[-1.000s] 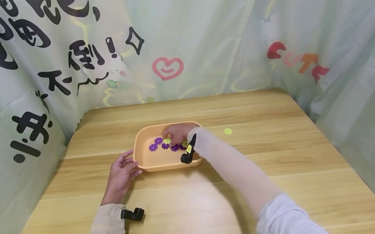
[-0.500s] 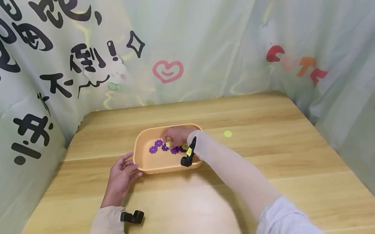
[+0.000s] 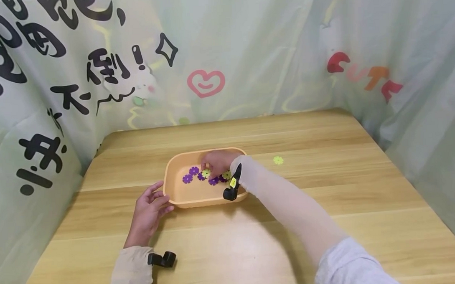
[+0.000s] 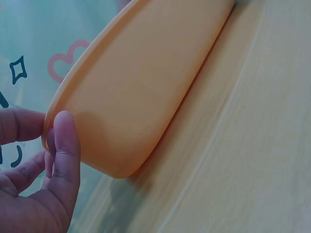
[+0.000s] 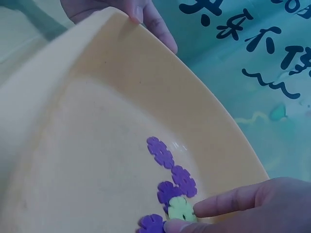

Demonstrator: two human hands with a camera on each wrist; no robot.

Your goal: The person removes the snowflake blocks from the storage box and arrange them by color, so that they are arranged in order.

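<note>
A peach plastic tray (image 3: 188,195) stands on the wooden table, with several flower-shaped discs in its middle. My left hand (image 3: 149,211) holds its near left corner, thumb on the outer wall and fingers at the rim, as the left wrist view shows. My right hand (image 3: 217,161) reaches down inside the tray. Its thumb and index finger pinch a yellow-green flower-shaped disc (image 5: 181,209) by the edge, low over the purple discs (image 5: 168,191). Another yellow-green disc (image 3: 226,175) lies beside that wrist, and some purple pieces are partly covered by the hand.
A single yellow-green disc (image 3: 278,160) lies on the table (image 3: 326,176) right of the tray. A printed curtain (image 3: 255,66) hangs close behind and along both sides of the table. Black camera mounts (image 3: 162,259) sit on both wrists.
Between the right thumb and index finger, the yellow-green disc has tilted and now shows more of its face. The left hand and the tray stay put; the head view shifts slightly.
</note>
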